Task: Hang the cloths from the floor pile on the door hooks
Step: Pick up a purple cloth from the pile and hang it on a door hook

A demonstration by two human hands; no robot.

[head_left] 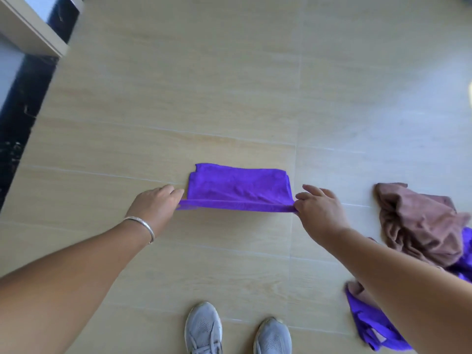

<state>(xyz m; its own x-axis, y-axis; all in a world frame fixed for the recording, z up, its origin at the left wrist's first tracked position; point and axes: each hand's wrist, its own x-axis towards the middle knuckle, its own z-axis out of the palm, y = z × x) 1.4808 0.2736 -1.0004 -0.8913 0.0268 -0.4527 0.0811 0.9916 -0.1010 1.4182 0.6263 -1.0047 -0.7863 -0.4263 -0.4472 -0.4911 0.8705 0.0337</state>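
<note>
Purple cloth [238, 189] hangs stretched between both hands. Left hand [155, 205] and right hand [319, 208] each pinch a top corner.

Hands: two, the left hand [155, 204] and right hand [318, 209], mid-frame. Bracelet [143, 227]: one, on the left wrist. Shoes: two, grey, a left shoe [203, 328] and a right shoe [272, 337] at the bottom centre. Purple cloths: at least three pieces show, namely one stretched purple cloth [237, 189] at centre, one crumpled purple cloth [370, 325] at lower right, and a purple patch [466, 254] at the right edge; whether the last two are one cloth cannot be told. Brown cloth [416, 223]: one sure, at right. Pile count uncertain.
</note>
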